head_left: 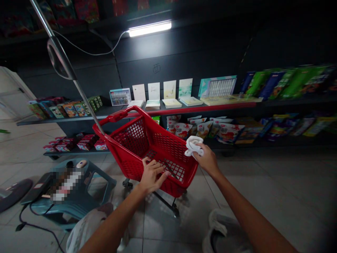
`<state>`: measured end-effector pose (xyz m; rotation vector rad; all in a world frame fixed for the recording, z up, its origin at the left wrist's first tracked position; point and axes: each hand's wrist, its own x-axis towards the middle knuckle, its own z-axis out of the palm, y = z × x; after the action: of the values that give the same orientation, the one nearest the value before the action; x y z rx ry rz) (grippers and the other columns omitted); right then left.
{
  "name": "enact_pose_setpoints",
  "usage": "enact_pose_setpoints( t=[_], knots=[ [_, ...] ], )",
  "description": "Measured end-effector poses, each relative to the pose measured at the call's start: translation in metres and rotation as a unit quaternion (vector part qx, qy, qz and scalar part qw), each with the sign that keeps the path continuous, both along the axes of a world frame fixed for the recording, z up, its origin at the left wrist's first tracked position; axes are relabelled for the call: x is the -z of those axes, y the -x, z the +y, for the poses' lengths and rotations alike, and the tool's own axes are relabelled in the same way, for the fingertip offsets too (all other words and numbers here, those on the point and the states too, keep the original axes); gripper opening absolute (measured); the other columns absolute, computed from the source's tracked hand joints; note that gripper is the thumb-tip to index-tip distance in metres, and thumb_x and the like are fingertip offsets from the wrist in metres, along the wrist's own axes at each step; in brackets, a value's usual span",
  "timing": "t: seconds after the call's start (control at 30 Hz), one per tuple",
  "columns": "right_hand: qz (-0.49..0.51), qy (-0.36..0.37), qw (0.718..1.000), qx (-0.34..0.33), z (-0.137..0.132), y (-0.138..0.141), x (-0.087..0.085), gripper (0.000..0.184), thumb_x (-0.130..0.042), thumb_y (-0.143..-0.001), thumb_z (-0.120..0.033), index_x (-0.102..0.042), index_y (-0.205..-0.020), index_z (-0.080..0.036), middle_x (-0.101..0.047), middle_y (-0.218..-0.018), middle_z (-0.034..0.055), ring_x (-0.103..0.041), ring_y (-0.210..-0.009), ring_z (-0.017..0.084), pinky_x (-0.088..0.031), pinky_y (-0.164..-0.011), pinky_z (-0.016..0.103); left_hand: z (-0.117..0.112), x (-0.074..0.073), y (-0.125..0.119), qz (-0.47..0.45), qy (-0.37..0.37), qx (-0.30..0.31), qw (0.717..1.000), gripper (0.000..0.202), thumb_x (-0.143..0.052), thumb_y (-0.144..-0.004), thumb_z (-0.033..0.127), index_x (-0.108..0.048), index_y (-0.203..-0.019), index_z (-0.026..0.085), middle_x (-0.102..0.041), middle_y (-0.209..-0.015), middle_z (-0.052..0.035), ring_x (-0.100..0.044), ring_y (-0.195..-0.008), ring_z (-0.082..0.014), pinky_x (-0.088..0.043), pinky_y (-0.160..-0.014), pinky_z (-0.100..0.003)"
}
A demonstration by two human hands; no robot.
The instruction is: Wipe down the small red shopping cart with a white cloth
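A red plastic shopping cart (134, 137) with mesh walls and a long handle stands on small wheels in front of me. My left hand (152, 175) lies with its fingers apart over the cart's near rim. My right hand (207, 160) is above the far right corner of the cart and grips a crumpled white cloth (193, 147). A thin dark strip (171, 170) lies in the basket just past my left fingers. What it is, I cannot tell.
Dark shelves (200, 107) with packaged goods and booklets run behind the cart. To the left stands a teal plastic stool (86, 200) with a blurred item on it and a black cable trailing below. A metal pole (65, 59) slants down at upper left.
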<state>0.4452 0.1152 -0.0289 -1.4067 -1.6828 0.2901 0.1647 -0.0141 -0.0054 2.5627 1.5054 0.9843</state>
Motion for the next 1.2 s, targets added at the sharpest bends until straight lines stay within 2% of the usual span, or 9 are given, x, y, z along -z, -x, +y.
enact_pose_setpoints(
  t=[0.17, 0.4, 0.8, 0.87, 0.97, 1.03, 1.1, 1.17, 1.2],
  knots=[
    [-0.098, -0.052, 0.994, -0.006, -0.005, -0.004, -0.01, 0.038, -0.053, -0.083, -0.028, -0.067, -0.116, -0.018, -0.066, -0.114, 0.0121, -0.06, -0.107, 0.028, -0.048, -0.096, 0.04, -0.008, 0.003, 0.004, -0.015, 0.004, 0.023, 1.0, 0.044, -0.042, -0.103, 0.041, -0.057, -0.067, 0.021, -0.059, -0.067, 0.0005, -0.055, -0.082, -0.0159, -0.025, -0.107, -0.045],
    [-0.099, -0.034, 0.994, -0.025, 0.004, 0.0, -0.011, 0.043, -0.053, -0.085, -0.031, -0.064, -0.124, -0.015, -0.066, -0.119, 0.0141, -0.061, -0.111, 0.028, -0.047, -0.1, 0.041, -0.009, 0.004, 0.018, -0.017, 0.017, 0.05, 0.998, 0.054, -0.036, -0.103, 0.044, -0.046, -0.056, 0.02, -0.054, -0.06, -0.0004, -0.053, -0.075, -0.0159, -0.03, -0.103, -0.045],
    [-0.114, -0.027, 0.992, -0.049, -0.004, 0.008, -0.014, 0.043, -0.06, -0.08, -0.027, -0.065, -0.122, -0.018, -0.068, -0.124, 0.0113, -0.065, -0.111, 0.025, -0.05, -0.099, 0.037, 0.016, -0.012, 0.043, -0.045, 0.039, 0.061, 0.996, 0.064, -0.033, -0.105, 0.045, -0.038, -0.047, 0.02, -0.051, -0.051, 0.0014, -0.048, -0.06, -0.0132, -0.037, -0.1, -0.042],
    [-0.134, -0.014, 0.989, -0.055, -0.01, 0.009, -0.02, 0.042, -0.06, -0.08, -0.026, -0.066, -0.12, -0.019, -0.069, -0.123, 0.0105, -0.066, -0.109, 0.025, -0.05, -0.097, 0.036, 0.024, -0.014, 0.047, -0.066, 0.047, 0.049, 0.996, 0.067, -0.034, -0.105, 0.046, -0.043, -0.044, 0.021, -0.053, -0.049, 0.0015, -0.048, -0.056, -0.0129, -0.041, -0.097, -0.04],
    [-0.164, 0.006, 0.984, -0.064, -0.021, 0.01, -0.029, 0.042, -0.062, -0.079, -0.028, -0.068, -0.119, -0.02, -0.069, -0.126, 0.0101, -0.067, -0.109, 0.026, -0.051, -0.095, 0.035, 0.034, -0.019, 0.054, -0.121, 0.073, -0.022, 0.99, 0.066, -0.038, -0.104, 0.049, -0.06, -0.047, 0.024, -0.057, -0.047, 0.0, -0.056, -0.06, -0.0156, -0.048, -0.085, -0.036],
    [-0.177, 0.014, 0.981, -0.074, -0.027, 0.012, -0.034, 0.045, -0.065, -0.077, -0.029, -0.068, -0.122, -0.02, -0.069, -0.13, 0.0107, -0.067, -0.111, 0.027, -0.051, -0.095, 0.035, 0.041, -0.022, 0.058, -0.159, 0.069, -0.086, 0.981, 0.06, -0.039, -0.103, 0.049, -0.069, -0.058, 0.024, -0.063, -0.055, -0.0017, -0.062, -0.069, -0.0176, -0.051, -0.081, -0.034],
    [-0.187, 0.021, 0.978, -0.085, -0.034, 0.014, -0.037, 0.049, -0.068, -0.075, -0.03, -0.069, -0.123, -0.021, -0.069, -0.131, 0.011, -0.067, -0.112, 0.028, -0.051, -0.094, 0.035, 0.048, -0.021, 0.062, -0.166, 0.024, -0.148, 0.975, 0.041, -0.047, -0.1, 0.045, -0.076, -0.081, 0.023, -0.074, -0.085, -0.005, -0.068, -0.092, -0.0211, -0.052, -0.092, -0.037],
    [-0.199, 0.027, 0.975, -0.095, -0.042, 0.018, -0.039, 0.046, -0.07, -0.075, -0.03, -0.07, -0.121, -0.023, -0.07, -0.128, 0.0099, -0.068, -0.108, 0.028, -0.051, -0.089, 0.033, 0.058, -0.016, 0.069, -0.158, -0.025, -0.205, 0.966, 0.029, -0.06, -0.092, 0.037, -0.072, -0.113, 0.021, -0.068, -0.124, -0.0102, -0.059, -0.123, -0.0272, -0.045, -0.11, -0.044],
    [-0.204, 0.029, 0.973, -0.099, -0.046, 0.02, -0.041, 0.043, -0.07, -0.075, -0.031, -0.071, -0.118, -0.024, -0.071, -0.125, 0.0091, -0.069, -0.106, 0.027, -0.051, -0.086, 0.032, 0.064, -0.012, 0.073, -0.159, -0.03, -0.224, 0.961, 0.04, -0.063, -0.088, 0.031, -0.066, -0.126, 0.02, -0.062, -0.136, -0.0126, -0.053, -0.133, -0.0294, -0.041, -0.115, -0.047]
  ],
)
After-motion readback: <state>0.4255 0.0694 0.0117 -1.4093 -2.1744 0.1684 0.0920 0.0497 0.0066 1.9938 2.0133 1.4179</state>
